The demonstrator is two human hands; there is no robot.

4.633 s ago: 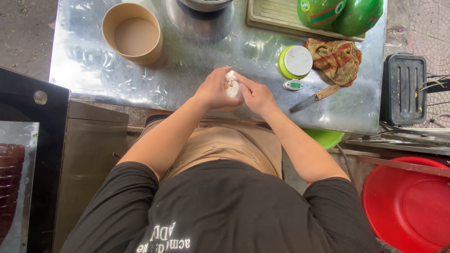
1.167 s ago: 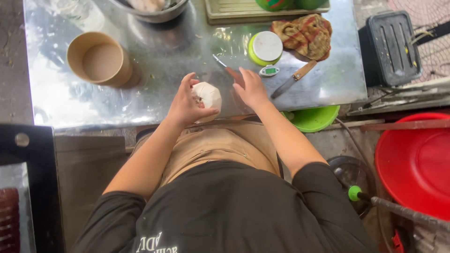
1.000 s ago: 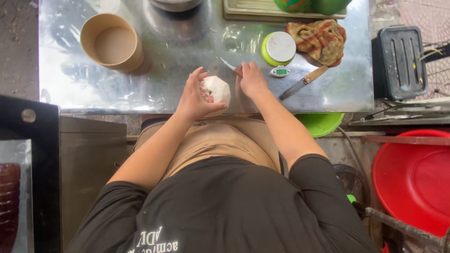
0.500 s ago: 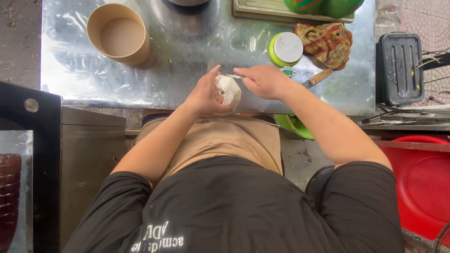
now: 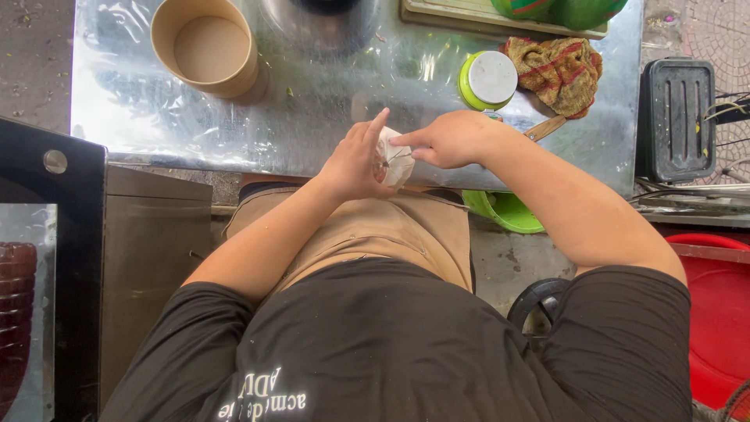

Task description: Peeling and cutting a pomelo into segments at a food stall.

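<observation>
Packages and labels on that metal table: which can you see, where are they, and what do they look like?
Round tub: right of centre on the table, lime-green body, white lid.
Paper cup: top left on the table, wide, tan, open.
Small label or packet: just below the tub, mostly hidden by the right hand; green and white.
No signs or screens show.

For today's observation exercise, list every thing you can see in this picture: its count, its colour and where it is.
white rounded object: one, white, held over the table's near edge
metal table: one, silver, across the top
round tub: one, tan, table's far left
lidded jar: one, green with a white lid, right of centre
cloth: one, brown and red, beside the jar
black tray: one, right of the table
red basin: one, lower right
green bowl: one, under the table edge
left hand: cups the object
right hand: fingers press on it
</observation>
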